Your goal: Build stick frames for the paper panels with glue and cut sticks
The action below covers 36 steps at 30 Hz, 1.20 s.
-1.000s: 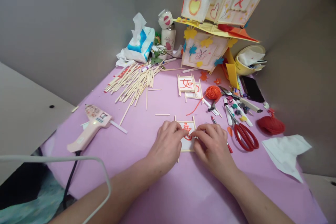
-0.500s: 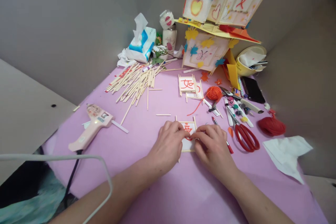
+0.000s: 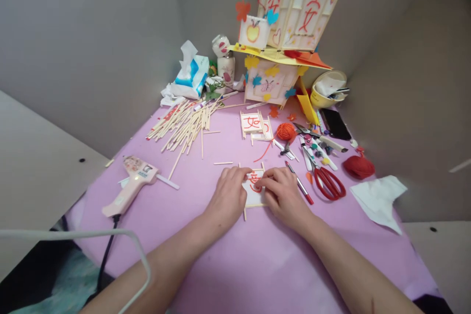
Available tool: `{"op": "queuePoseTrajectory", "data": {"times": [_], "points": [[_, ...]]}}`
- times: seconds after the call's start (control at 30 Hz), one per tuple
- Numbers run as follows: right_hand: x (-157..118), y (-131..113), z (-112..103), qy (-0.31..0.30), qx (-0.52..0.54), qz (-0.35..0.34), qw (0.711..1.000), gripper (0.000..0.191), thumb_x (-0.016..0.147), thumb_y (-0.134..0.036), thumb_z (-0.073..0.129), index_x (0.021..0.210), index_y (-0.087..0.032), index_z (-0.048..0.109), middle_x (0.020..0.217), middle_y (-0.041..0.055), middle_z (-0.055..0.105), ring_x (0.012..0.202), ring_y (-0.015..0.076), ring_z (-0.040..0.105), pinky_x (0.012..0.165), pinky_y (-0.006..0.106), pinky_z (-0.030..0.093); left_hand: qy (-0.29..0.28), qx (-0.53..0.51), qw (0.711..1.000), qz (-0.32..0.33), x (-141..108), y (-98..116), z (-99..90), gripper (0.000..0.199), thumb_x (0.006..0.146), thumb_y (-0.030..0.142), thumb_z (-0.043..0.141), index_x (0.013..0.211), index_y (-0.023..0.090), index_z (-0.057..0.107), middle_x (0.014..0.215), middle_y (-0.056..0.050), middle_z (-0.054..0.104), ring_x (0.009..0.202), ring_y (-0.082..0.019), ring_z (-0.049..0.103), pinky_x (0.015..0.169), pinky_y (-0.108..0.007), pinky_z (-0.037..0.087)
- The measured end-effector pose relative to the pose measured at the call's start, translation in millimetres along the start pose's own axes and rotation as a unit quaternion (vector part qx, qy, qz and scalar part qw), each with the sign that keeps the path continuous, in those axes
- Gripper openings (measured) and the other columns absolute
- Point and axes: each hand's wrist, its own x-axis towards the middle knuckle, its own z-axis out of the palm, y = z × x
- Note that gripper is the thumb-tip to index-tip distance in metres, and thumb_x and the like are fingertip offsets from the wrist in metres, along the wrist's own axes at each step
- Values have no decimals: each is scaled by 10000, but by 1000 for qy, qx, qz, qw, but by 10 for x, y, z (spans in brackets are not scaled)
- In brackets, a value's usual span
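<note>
A small stick-framed paper panel (image 3: 253, 198) with a red painted character lies flat on the table between my hands. My left hand (image 3: 228, 191) is closed along its left side, fingertips at the upper part of the frame. Around the right side curls my right hand (image 3: 285, 194), with a fingertip touching the paper by the red strokes. Both thumbs are largely hidden. A single thin stick (image 3: 223, 163) lies just beyond my left hand. Close to my right hand lies a red-and-silver pen (image 3: 300, 184).
A pink glue gun (image 3: 134, 181) lies left, below a pile of sticks (image 3: 187, 125). Two finished panels (image 3: 251, 122), orange yarn (image 3: 286, 131) and red scissors (image 3: 328, 184) are farther off. A decorated paper lantern house (image 3: 272, 81) stands behind. A white cable (image 3: 142, 250) crosses the lower left.
The view has shifted, so the scene sits farther left. My fingers have moved apart over the panel, and more of the red character shows. The panel stays between my hands.
</note>
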Motion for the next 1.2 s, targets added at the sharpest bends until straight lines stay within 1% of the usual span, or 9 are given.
{"op": "queuePoseTrajectory", "data": {"times": [0.1, 0.3, 0.47, 0.67, 0.8, 0.9, 1.0, 1.13, 1.2], "points": [[-4, -33, -9, -1, -9, 4, 1000, 229, 836, -105, 488, 903, -249, 653, 991, 23, 569, 966, 192, 431, 830, 356, 296, 19, 5, 1000, 16, 2, -31, 19, 436, 754, 2, 376, 1138, 167, 498, 1009, -62, 561, 983, -201, 457, 910, -371, 403], [-39, -46, -32, 33, -15, -2, 999, 208, 855, -135, 485, 891, -241, 660, 999, 35, 571, 975, 191, 429, 845, 360, 286, 45, 8, 998, 33, 6, -44, 29, 433, 731, -2, 384, 1109, 165, 515, 978, -57, 576, 968, -195, 480, 899, -369, 414], [-50, -26, -21, 25, -7, -22, 999, 209, 850, -138, 498, 890, -247, 672, 1005, 38, 571, 985, 193, 420, 823, 349, 276, 40, 6, 998, 43, -12, -20, 31, 449, 728, 0, 387, 1129, 155, 518, 998, -60, 591, 979, -193, 482, 908, -367, 416], [-54, -9, -27, 31, -5, -18, 999, 196, 844, -123, 495, 876, -242, 647, 999, 14, 573, 984, 181, 417, 818, 335, 274, 39, 16, 998, 43, -18, -9, 45, 456, 732, 3, 395, 1152, 135, 513, 987, -63, 597, 983, -197, 481, 921, -376, 412], [-55, -13, -31, 26, -11, -24, 999, 203, 844, -127, 493, 909, -246, 645, 1006, 22, 574, 980, 185, 416, 820, 335, 279, 36, 21, 998, 39, -18, 1, 37, 453, 733, 4, 397, 1149, 140, 514, 988, -62, 598, 984, -194, 483, 920, -371, 415], [-56, -13, -31, 21, -13, -28, 999, 201, 841, -130, 496, 892, -238, 658, 1002, 37, 575, 978, 191, 419, 829, 346, 280, 34, 20, 998, 38, -17, 4, 34, 459, 728, 4, 398, 1150, 143, 514, 987, -63, 600, 984, -196, 485, 919, -376, 418], [-56, -16, -32, 28, -17, -24, 999, 200, 843, -132, 493, 889, -229, 662, 1003, 48, 576, 983, 196, 423, 823, 348, 284, 35, 17, 999, 39, -14, -7, 42, 470, 715, 1, 400, 1144, 152, 519, 983, -63, 602, 979, -196, 495, 920, -387, 416], [-57, -29, -34, 25, -24, -31, 999, 197, 836, -132, 499, 880, -236, 660, 997, 36, 583, 974, 189, 431, 814, 343, 285, 35, 15, 998, 40, -14, -28, 57, 485, 708, 2, 400, 1153, 157, 516, 983, -61, 602, 979, -200, 498, 911, -387, 419], [-57, -25, -41, 41, -19, -30, 999, 192, 831, -135, 499, 880, -234, 656, 996, 33, 588, 977, 190, 437, 820, 345, 284, 36, 14, 998, 41, -14, -25, 54, 476, 713, 3, 400, 1149, 154, 515, 983, -61, 601, 972, -199, 500, 905, -383, 421]]}}
